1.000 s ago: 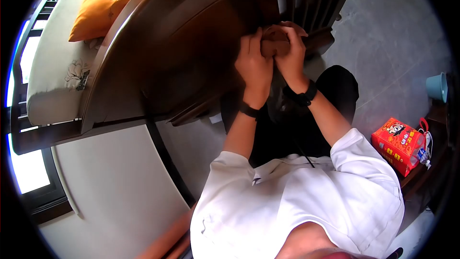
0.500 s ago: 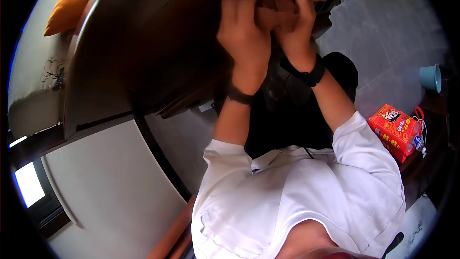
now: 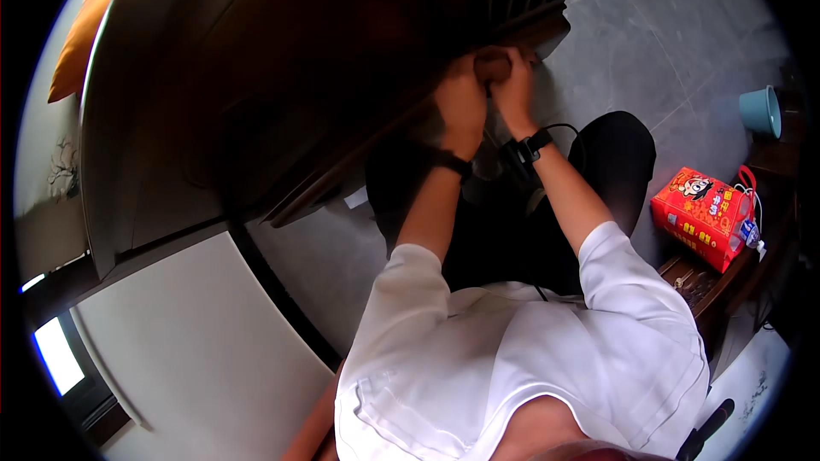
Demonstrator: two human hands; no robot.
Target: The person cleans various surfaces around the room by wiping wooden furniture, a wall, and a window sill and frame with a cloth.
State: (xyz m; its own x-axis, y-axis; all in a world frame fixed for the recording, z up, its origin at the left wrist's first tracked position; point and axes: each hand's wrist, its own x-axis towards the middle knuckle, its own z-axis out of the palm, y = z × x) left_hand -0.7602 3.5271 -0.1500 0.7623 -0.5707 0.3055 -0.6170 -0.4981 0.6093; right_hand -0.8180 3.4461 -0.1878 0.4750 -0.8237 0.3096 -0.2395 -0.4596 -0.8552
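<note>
My left hand, with a dark band at its wrist, is closed on one side of a bunched brown cloth. From the other side my right hand, wearing a black watch, has its fingers curled round the same cloth. Both hands meet in front of the edge of a dark wooden piece of furniture, above my black-trousered legs. Shadow and the hands cover much of the cloth, and its outline is dim.
A red printed carton stands on a dark wooden surface to my right, with a blue bucket beyond it. An orange cushion shows at far left. Grey floor lies beyond my knees.
Both hands have come down and closer to my body with the brown cloth between them. The cloth looks more tightly bunched. My view has shifted slightly, showing more of my legs.
</note>
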